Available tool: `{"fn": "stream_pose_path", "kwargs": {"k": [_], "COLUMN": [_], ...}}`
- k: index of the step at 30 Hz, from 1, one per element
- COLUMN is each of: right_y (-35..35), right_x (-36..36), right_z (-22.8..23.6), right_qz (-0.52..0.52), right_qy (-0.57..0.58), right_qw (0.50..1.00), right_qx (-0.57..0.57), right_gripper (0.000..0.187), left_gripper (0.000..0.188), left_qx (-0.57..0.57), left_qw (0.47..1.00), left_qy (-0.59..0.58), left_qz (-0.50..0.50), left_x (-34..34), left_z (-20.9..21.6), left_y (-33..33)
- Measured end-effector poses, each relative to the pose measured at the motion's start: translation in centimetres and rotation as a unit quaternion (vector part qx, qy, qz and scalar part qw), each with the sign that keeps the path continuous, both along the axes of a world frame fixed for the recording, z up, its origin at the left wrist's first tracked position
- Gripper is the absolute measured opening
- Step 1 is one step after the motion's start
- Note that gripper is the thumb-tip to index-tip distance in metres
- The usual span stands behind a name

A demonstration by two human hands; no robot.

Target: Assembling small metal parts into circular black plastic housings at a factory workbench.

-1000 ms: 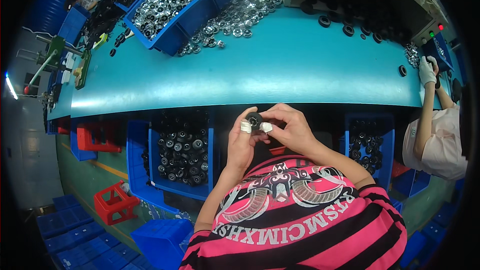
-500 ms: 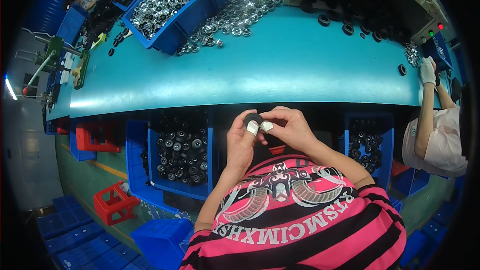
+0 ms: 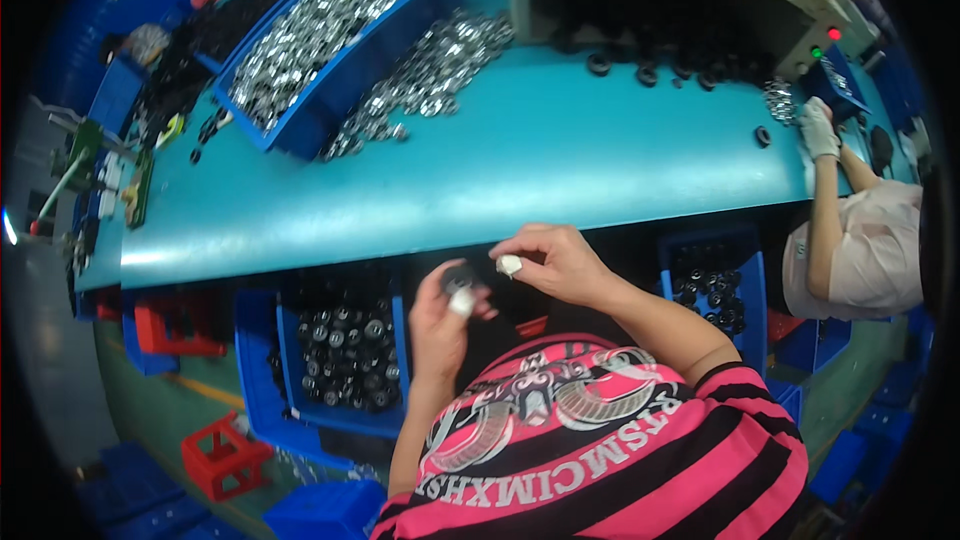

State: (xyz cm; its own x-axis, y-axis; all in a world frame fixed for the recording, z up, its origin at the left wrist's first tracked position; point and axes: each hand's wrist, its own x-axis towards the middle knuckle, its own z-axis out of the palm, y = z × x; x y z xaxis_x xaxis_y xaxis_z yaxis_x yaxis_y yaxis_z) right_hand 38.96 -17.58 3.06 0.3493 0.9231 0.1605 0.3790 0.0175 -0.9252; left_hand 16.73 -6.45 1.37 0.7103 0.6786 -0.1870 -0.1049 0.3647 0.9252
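My left hand [image 3: 437, 328] is closed round a small black toy wheel [image 3: 457, 277], blurred by motion, in front of the bench edge. White tape wraps its thumb. To the right, apart from the wheel, my right hand [image 3: 562, 265] has its thumb and forefinger drawn together, the thumb also taped in white. Whatever lies between those fingertips, if anything, I cannot make out. Below the bench, left of my left hand, a blue bin [image 3: 402, 340] holds many black wheels with silvery hubs [image 3: 345, 340].
Shiny hubs [image 3: 320, 35] fill a blue crate [image 3: 300, 130] on the turquoise bench [image 3: 400, 195], with more hubs [image 3: 440, 65] spilled beside it. Black tyres [image 3: 647, 74] lie at the back. A gloved co-worker [image 3: 850, 240] sits at right. Red stools [image 3: 225, 455] stand lower left.
My hands have come apart: the left one has moved left and down with the wheel, the right one slightly left. The whole view has shifted, with the bench now lower.
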Motion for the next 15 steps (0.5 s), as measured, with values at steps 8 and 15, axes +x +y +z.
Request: {"fn": "stream_pose_path", "kwargs": {"k": [8, 15], "right_y": [3.3, 8.3], "right_x": [21.5, 24.4], "right_z": [2.2, -1.4], "right_qz": [-0.309, -0.265], "right_qy": [-0.274, -0.375], "right_qw": [0.909, 0.884], "right_qx": [-0.053, -0.091], "right_gripper": [0.037, 0.039], "left_gripper": [0.044, 0.044], "left_qx": [0.464, 0.404], "left_qw": [0.627, 0.821], "left_qy": [0.595, 0.354], "left_qz": [0.196, 0.194], "left_x": [-20.0, -12.2], "left_z": [-1.5, -0.7], "left_y": [8.5, 5.5]}}
